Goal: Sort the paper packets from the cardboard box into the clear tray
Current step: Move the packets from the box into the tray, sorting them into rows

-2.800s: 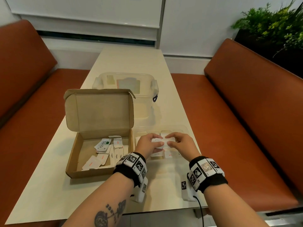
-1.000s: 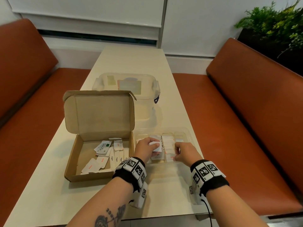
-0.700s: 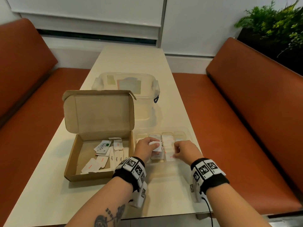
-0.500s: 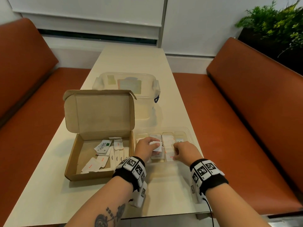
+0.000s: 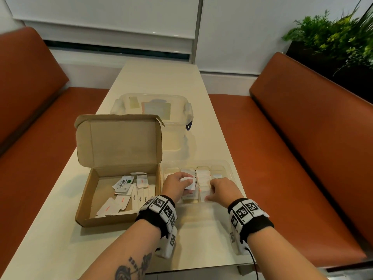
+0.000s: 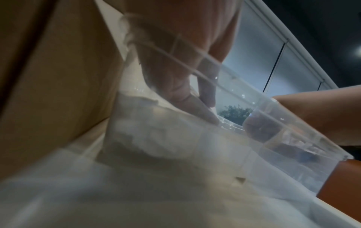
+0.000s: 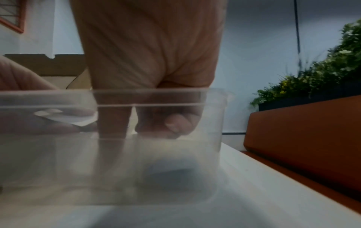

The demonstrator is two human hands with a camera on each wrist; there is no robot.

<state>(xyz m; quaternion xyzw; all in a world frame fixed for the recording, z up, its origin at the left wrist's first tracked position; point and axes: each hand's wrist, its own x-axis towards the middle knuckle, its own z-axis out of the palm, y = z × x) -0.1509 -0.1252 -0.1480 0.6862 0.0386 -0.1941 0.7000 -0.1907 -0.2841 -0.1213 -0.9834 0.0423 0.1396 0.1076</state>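
Note:
The open cardboard box (image 5: 84, 201) sits left of the clear tray (image 5: 228, 165) and holds several white paper packets (image 5: 131, 190). My left hand (image 5: 186, 181) hovers over the tray's left compartments and pinches a white paper packet (image 5: 191, 184), which the right wrist view shows through the tray wall (image 7: 66, 118). My right hand (image 5: 211, 196) is low in the tray beside it. Its index finger (image 7: 113, 121) points straight down onto the stacked packets (image 5: 202, 178) while the other fingers are curled. Nothing shows in its grasp.
A clear lidded storage container (image 5: 153, 106) stands behind the box, whose lid stands upright. Orange benches (image 5: 302, 138) flank the narrow table (image 5: 157, 77), and a plant (image 5: 333, 35) is at the far right. The table's near edge lies just under my wrists.
2.8 s ago both hands held a packet together over the tray. They have since separated: the right hand has lowered into the tray and the left keeps a packet. Almost nothing moved in the last second.

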